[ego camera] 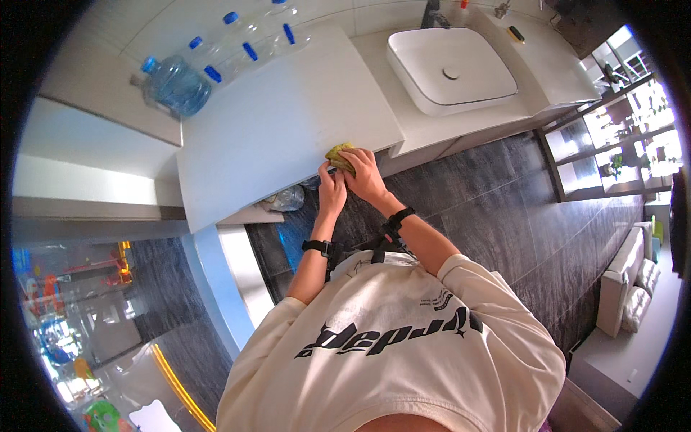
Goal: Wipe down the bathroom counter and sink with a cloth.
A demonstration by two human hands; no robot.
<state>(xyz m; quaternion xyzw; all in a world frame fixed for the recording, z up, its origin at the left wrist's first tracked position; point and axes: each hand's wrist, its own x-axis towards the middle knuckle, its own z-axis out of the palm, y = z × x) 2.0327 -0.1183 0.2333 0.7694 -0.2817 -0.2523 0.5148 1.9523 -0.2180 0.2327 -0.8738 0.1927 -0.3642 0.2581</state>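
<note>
A crumpled yellow-green cloth [339,154] is bunched at the front edge of the white countertop [280,119]. My right hand [366,174] grips it from the right, fingers curled over its top. From the left, my left hand [332,190] pinches the cloth's lower side with its fingertips. Both hands are close together, just in front of the counter edge. Part of the cloth is hidden under the right fingers.
Along the wall stand a large blue water jug [178,86] and several clear bottles with blue caps [237,46]. To the right are a white basin [459,70], a dark faucet [433,16] and a brush [516,34]. Plastic-wrapped items [286,198] sit below the counter.
</note>
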